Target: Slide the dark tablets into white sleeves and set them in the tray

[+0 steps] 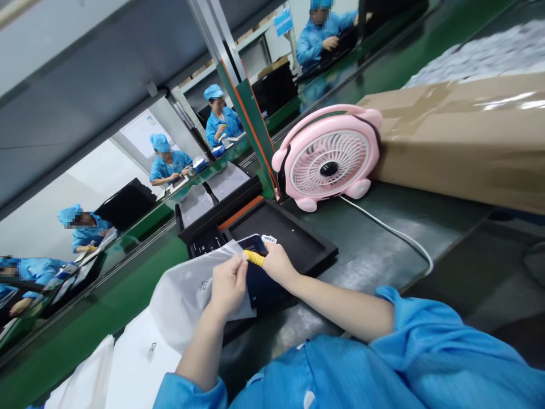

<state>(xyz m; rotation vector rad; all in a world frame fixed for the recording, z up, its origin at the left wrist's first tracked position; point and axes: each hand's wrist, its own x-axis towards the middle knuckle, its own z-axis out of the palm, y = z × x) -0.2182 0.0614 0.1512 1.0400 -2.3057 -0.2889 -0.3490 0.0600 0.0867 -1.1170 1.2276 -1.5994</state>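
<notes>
My left hand point(229, 284) is closed in a pinch on the upper edge of a translucent white plastic bag point(181, 301) printed with a small recycling mark. My right hand point(279, 264) is closed round the right side of a dark flat device point(258, 281) with a rounded corner, possibly a tablet. A ribbed yellow finger cot point(254, 258) covers one of its fingers and points toward my left fingertips. The bag overlaps the device's left part; how far the device sits inside it I cannot tell. A small barcode label point(269, 239) shows just behind my right hand.
Behind my hands lie a black open tray point(302, 230) and a black box with grey lining point(196, 204). More white bags point(138, 352) lie at left. A pink fan point(330, 165) with a white cable stands beside a large cardboard box point(460, 147). Several co-workers sit across the green conveyor point(170, 250).
</notes>
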